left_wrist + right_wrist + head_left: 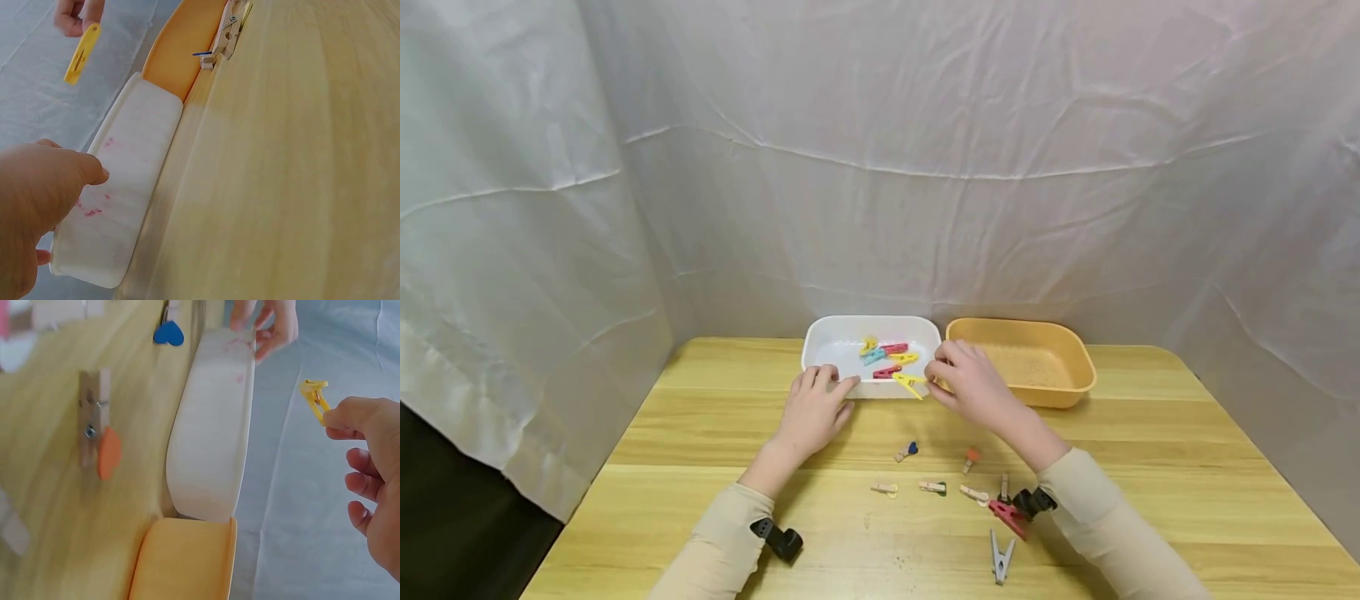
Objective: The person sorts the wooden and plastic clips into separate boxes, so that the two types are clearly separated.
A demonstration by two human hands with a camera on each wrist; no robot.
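A white tray (820, 333) stands at the back of the wooden table and holds several coloured clothes pegs (887, 357). My left hand (835, 385) grips its front left rim, fingers over the edge and thumb against the wall (125, 181). My right hand (936, 379) pinches a yellow peg (911, 383) by its tail. The peg hangs just above the tray's front right rim. In the right wrist view the yellow peg (314, 398) hangs off my thumb and finger (328, 419), apart from the tray (212, 437).
An orange tray (1060, 392) sits right of the white one, touching it. Small wooden pegs lie in front, one with a blue heart (907, 451), one orange-tipped (970, 457). A red peg (1009, 517) and a grey peg (1001, 557) lie near my right forearm. White cloth hangs behind.
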